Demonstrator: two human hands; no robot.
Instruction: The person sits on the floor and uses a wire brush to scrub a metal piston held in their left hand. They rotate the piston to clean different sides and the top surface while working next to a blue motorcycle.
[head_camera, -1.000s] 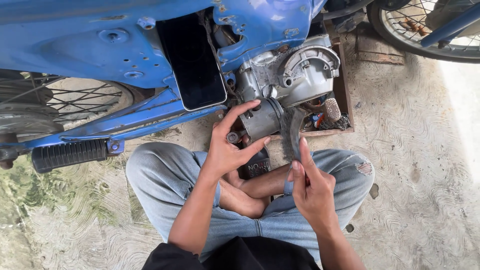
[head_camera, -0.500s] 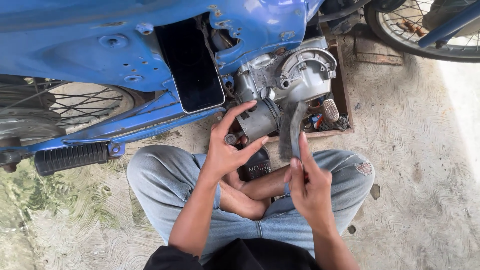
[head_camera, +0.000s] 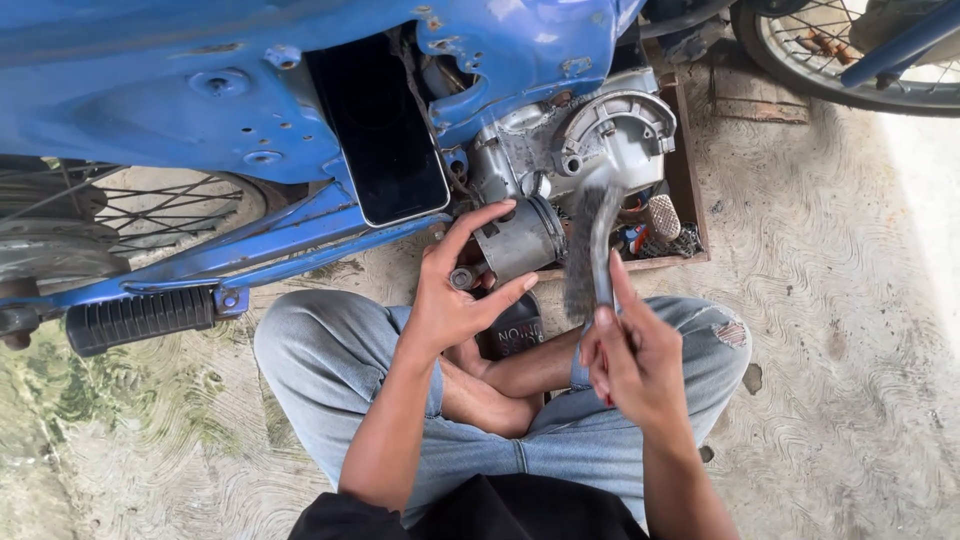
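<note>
I sit cross-legged on the ground in front of a blue motorcycle (head_camera: 200, 110). My left hand (head_camera: 455, 290) reaches up to the grey metal cylinder (head_camera: 525, 238) of the engine, with thumb and fingers spread around its lower end. My right hand (head_camera: 630, 355) grips the handle of a wire brush (head_camera: 590, 245), whose bristle head points up beside the cylinder and in front of the silver engine casing (head_camera: 620, 135). A dark phone (head_camera: 385, 135) leans against the blue body panel.
A black rubber footpeg (head_camera: 140, 320) sticks out at the left below a spoked wheel (head_camera: 130, 215). A wooden tray (head_camera: 690, 180) of small parts sits behind the engine. Another spoked wheel (head_camera: 840, 55) is at the top right. Rough concrete floor (head_camera: 850, 330) lies to the right.
My right hand has raised the wire brush so its head now stands higher beside the cylinder. My left hand stays at the cylinder.
</note>
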